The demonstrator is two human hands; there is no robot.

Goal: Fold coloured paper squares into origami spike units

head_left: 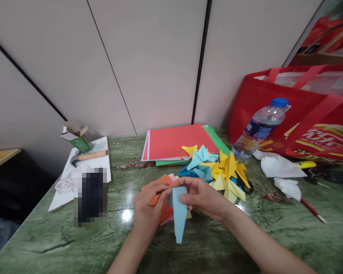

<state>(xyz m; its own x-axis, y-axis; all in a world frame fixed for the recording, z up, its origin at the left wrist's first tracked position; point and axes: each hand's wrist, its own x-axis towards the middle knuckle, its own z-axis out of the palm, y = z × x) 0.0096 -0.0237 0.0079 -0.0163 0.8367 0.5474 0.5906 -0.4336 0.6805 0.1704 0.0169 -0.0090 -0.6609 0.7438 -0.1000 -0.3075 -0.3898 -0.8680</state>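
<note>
A light blue folded paper (179, 213) hangs between both hands, its narrow end pointing down toward me. My left hand (151, 205) pinches its upper left edge between thumb and fingers. On the other side, my right hand (201, 196) grips the upper right part, thumb on the front face. Beneath the hands lies a small stack of coloured paper sheets (165, 214), orange on top, partly covered by the hands. Just beyond my right hand is a pile of folded paper pieces (227, 167) in yellow, blue and pale yellow.
Large red paper sheets (177, 142) lie at the back by the wall. A water bottle (260, 129) leans at a red bag (297, 114) on the right, near crumpled tissue (287, 187) and a red pen (313, 209). At left, a white board (106, 167) bears a wooden-handled tool (91, 155) and small box (81, 141).
</note>
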